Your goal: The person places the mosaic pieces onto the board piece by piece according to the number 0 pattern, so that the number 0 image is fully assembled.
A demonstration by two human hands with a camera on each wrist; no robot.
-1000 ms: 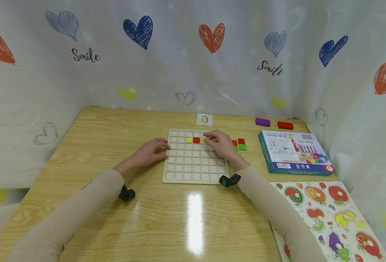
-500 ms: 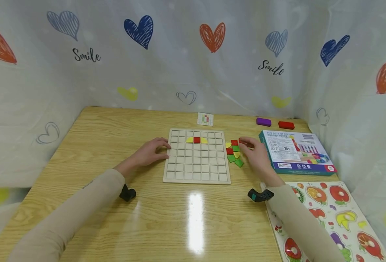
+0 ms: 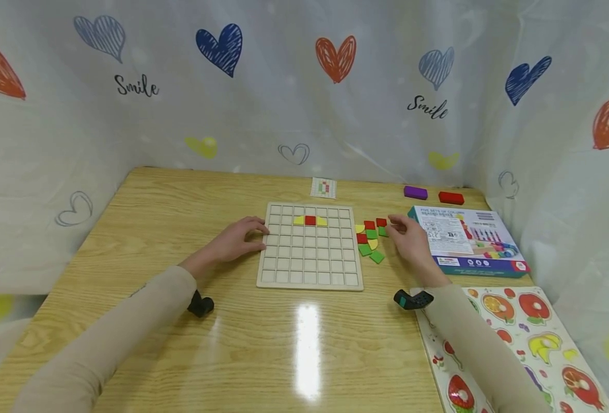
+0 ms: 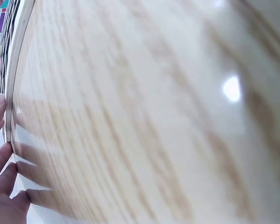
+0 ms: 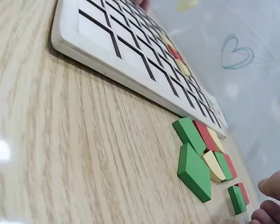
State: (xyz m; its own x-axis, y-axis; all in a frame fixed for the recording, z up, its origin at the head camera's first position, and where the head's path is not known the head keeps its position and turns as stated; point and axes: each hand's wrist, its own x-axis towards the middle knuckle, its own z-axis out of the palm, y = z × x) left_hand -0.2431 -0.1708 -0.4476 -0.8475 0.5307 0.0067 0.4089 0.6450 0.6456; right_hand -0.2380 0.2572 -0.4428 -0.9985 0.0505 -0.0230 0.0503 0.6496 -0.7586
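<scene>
i judge this as tile-picking: left hand (image 3: 236, 239) loose-fingered against the grid board (image 3: 309, 267), right hand (image 3: 411, 241) relaxed and empty near the green tile (image 3: 383, 232), needing a pinch next.

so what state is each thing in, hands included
Grid board: flat, three tiles in, mostly unfilled
Loose tiles: flat, right of grid board
Left hand: touching grid board's left edge
Right hand: beside loose tiles, none seen held
Card: flat, behind grid board
Box: flat, looks closed
Fruit board: flat, partly hidden by right sleeve
Purple block: lying flat
Red block: lying flat
</scene>
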